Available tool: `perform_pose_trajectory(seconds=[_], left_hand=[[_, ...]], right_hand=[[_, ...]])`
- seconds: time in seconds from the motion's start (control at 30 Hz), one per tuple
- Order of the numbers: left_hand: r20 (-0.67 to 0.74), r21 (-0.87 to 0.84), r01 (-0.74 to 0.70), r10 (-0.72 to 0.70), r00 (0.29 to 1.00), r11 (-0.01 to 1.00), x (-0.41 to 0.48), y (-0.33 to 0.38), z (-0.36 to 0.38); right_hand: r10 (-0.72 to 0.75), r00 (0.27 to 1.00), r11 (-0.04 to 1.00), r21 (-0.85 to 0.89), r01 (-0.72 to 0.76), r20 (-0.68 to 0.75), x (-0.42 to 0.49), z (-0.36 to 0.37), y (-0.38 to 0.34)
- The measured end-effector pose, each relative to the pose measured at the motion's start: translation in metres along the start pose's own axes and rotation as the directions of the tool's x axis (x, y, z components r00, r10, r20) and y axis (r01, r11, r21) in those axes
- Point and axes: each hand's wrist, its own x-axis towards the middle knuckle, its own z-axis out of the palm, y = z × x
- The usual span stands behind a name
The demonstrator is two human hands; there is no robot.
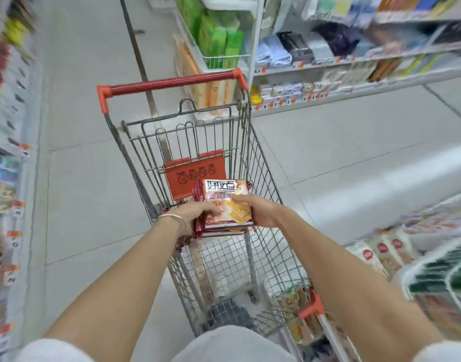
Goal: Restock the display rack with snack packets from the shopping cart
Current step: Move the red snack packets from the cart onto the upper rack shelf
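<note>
Left hand (196,213) grips the 9 o'clock edge, right hand (259,212) the 3 o'clock edge, of a red-orange snack packet stack (225,205) printed "好吃点", over the red-handled wire shopping cart (171,85).

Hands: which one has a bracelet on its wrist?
The left hand; a thin silver bracelet circles its wrist, while the right hand has a bare wrist. Both grip snack packets.

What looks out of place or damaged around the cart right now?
Nothing stands out. The left hand and right hand grip a stack of snack packets over the shopping cart; no spill or tear shows.
</note>
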Motion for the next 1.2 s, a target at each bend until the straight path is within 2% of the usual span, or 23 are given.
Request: perform_pose_trajectory(seconds=[0.17, 0.27, 0.37, 0.53, 0.73, 0.87, 0.97, 1.1, 1.2], left_hand=[[0.042, 0.118, -0.188, 0.185, 0.982, 0.975, 0.001, 0.009, 0.013], [0.124, 0.124, -0.311, 0.296, 0.947, 0.942, -0.084, 0.033, 0.058], [0.231, 0.149, -0.403, 0.364, 0.902, 0.903, -0.145, 0.055, 0.103], [0.432, 0.140, -0.512, 0.414, 0.802, 0.847, -0.210, 0.087, 0.190], [0.628, 0.103, -0.692, 0.492, 0.602, 0.715, -0.280, 0.092, 0.298], [0.658, 0.111, -0.784, 0.546, 0.518, 0.610, -0.315, 0.096, 0.365], [0.726, 0.104, -0.811, 0.513, 0.458, 0.576, -0.346, 0.095, 0.417], [0.781, 0.063, -0.839, 0.497, 0.378, 0.540, -0.376, 0.095, 0.490], [0.778, 0.034, -0.884, 0.543, 0.316, 0.466, -0.393, 0.095, 0.547]], right_hand=[[-0.157, 0.965, 0.977, 0.110, 0.183, -0.209, -0.097, 0.031, 0.000], [-0.252, 0.895, 0.935, 0.148, 0.324, -0.368, -0.170, 0.046, -0.001], [-0.309, 0.804, 0.906, 0.099, 0.411, -0.508, -0.244, 0.055, -0.003], [-0.356, 0.613, 0.872, -0.015, 0.490, -0.705, -0.360, 0.052, 0.003], [-0.373, 0.394, 0.809, -0.087, 0.581, -0.840, -0.479, 0.042, 0.026], [-0.363, 0.252, 0.780, -0.144, 0.609, -0.897, -0.546, 0.028, 0.047], [-0.333, 0.134, 0.773, -0.189, 0.606, -0.933, -0.594, 0.017, 0.064], [-0.291, -0.086, 0.772, -0.286, 0.568, -0.953, -0.652, -0.025, 0.091], [-0.331, -0.208, 0.721, -0.389, 0.574, -0.920, -0.695, -0.034, 0.104]])
